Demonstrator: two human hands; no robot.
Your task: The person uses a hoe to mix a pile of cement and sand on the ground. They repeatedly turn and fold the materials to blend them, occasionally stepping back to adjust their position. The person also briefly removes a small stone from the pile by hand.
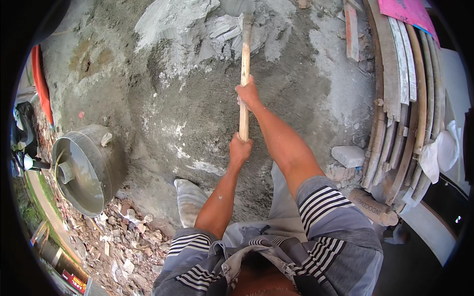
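Both hands grip the pale wooden handle [244,66] of a long tool, a hoe or a shovel. My right hand [249,94] is wrapped around the middle of the shaft. Lower down, nearer my body, my left hand [240,150] closes over the butt end. The shaft points away from me, and its far end, caked in grey, meets a heap of light grey cement powder [177,18]. The tool's blade cannot be told clearly from the powder. Under the handle spreads a bed of darker grey sand mix [200,107], streaked with white powder.
On the left a tilted grey bucket [111,162] holds water and a small scoop or cup [66,172]. Brick rubble [126,244] lies below it. Stacked timber planks [392,74] line the right, with a concrete chunk [348,156] and a rolled cement bag [372,207] beside them.
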